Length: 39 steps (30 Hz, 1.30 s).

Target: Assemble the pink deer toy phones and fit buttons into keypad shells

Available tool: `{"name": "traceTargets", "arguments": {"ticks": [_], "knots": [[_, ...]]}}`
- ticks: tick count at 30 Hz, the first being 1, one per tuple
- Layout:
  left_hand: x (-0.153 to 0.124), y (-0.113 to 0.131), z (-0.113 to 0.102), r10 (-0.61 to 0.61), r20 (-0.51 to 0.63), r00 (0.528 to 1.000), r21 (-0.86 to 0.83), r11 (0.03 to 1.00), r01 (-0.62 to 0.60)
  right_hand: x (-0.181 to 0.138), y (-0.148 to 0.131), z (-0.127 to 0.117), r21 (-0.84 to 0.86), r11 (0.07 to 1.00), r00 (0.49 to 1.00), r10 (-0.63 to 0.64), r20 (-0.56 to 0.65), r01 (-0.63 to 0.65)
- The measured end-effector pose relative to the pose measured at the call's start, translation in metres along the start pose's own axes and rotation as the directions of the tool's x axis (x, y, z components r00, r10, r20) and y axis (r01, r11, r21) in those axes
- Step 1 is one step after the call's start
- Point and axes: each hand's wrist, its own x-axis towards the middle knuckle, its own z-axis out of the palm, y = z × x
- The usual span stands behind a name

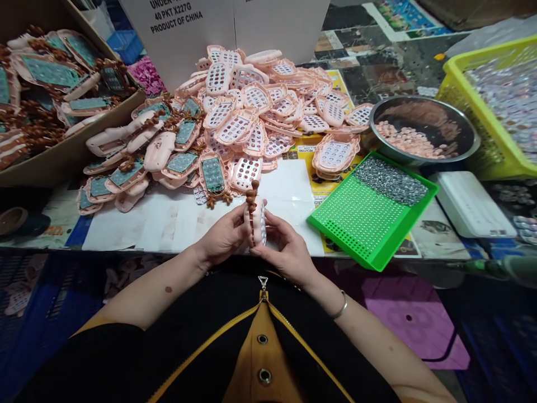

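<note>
Between both hands, just above the table's near edge, stands a pink toy phone casing [259, 221] with brown antlers, turned edge-on. My left hand [226, 234] grips its left side, and my right hand [289, 246] holds the right side, with fingers behind and the thumb at the bottom. Just beyond them lie a half casing with a green circuit board [213, 173] and a pink front shell with button holes [245, 172]. A large heap of similar pink shells [251, 101] rises behind these.
A cardboard box [71, 137] of antlered halves stands at left. To the right are a green tray [352, 215] with screws, a steel bowl [470, 140] of small pink parts, a yellow basket [461, 84] and a white box-shaped object [474, 204]. A printed carton [277, 28] stands behind.
</note>
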Motion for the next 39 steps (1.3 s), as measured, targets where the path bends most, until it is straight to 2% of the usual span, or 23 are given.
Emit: {"name": "traceTargets", "arguments": {"ticks": [2, 4, 7, 9, 11, 13, 15, 17, 20, 24, 26, 30, 32, 35, 37, 39], "knots": [[0.002, -0.001, -0.008, 0.018, 0.057, 0.998, -0.024, 1.0, -0.017, 0.0, -0.003, -0.002, 0.036, 0.999, 0.999, 0.019, 0.043, -0.021], [0.005, -0.004, -0.017, 0.041, 0.09, 0.995, -0.051, 0.998, -0.036, -0.001, -0.006, -0.004, 0.112, 0.989, 0.982, 0.072, 0.177, -0.092], [0.008, -0.009, -0.027, 0.055, 0.157, 0.986, -0.106, 0.994, -0.039, 0.0, -0.009, -0.006, 0.215, 0.949, 0.893, 0.116, 0.436, -0.229], [0.009, -0.012, -0.029, 0.039, 0.208, 0.977, -0.137, 0.99, -0.011, 0.0, -0.01, -0.008, 0.191, 0.957, 0.85, 0.089, 0.519, -0.217], [0.009, -0.012, -0.027, 0.047, 0.194, 0.98, -0.151, 0.988, -0.017, 0.0, -0.012, -0.008, 0.08, 0.994, 0.863, 0.023, 0.504, -0.073], [0.008, -0.011, -0.021, 0.062, 0.101, 0.993, -0.139, 0.989, -0.047, -0.001, -0.014, -0.007, -0.1, 0.985, 0.9, -0.085, 0.428, 0.141], [0.007, -0.008, -0.013, 0.032, -0.006, 0.999, -0.13, 0.991, -0.032, -0.002, -0.014, -0.005, -0.303, 0.903, 0.919, -0.195, 0.342, 0.305], [0.006, -0.006, -0.006, -0.033, -0.077, 0.997, -0.14, 0.99, 0.022, -0.004, -0.014, -0.002, -0.467, 0.805, 0.923, -0.253, 0.289, 0.366], [0.003, -0.003, 0.0, -0.057, -0.129, 0.99, -0.145, 0.989, 0.038, -0.005, -0.014, 0.0, -0.567, 0.736, 0.928, -0.267, 0.259, 0.37], [0.001, 0.0, 0.0, -0.04, -0.038, 0.998, -0.114, 0.993, 0.036, -0.004, -0.017, -0.002, -0.501, 0.795, 0.934, -0.231, 0.273, 0.343], [0.002, 0.001, 0.001, -0.046, -0.027, 0.999, -0.104, 0.994, 0.042, -0.004, -0.017, -0.003, -0.516, 0.787, 0.936, -0.221, 0.275, 0.338], [0.003, -0.001, 0.006, 0.013, -0.202, 0.979, -0.06, 0.998, -0.025, -0.003, -0.014, -0.002, -0.67, 0.645, 0.93, -0.264, 0.256, 0.368], [0.003, -0.001, 0.009, 0.037, -0.234, 0.971, -0.051, 0.997, -0.05, -0.002, -0.012, -0.002, -0.69, 0.618, 0.925, -0.278, 0.259, 0.378], [0.002, 0.001, 0.013, 0.037, -0.22, 0.975, -0.049, 0.998, -0.049, -0.002, -0.013, -0.002, -0.627, 0.677, 0.922, -0.289, 0.257, 0.387], [0.002, 0.001, 0.013, 0.023, -0.203, 0.979, -0.029, 0.999, -0.029, -0.002, -0.015, -0.002, -0.573, 0.734, 0.931, -0.308, 0.195, 0.363], [0.001, 0.001, 0.011, 0.071, -0.185, 0.98, 0.033, 0.997, -0.066, -0.004, -0.018, -0.001, -0.547, 0.754, 0.928, -0.344, 0.141, 0.362]]}}
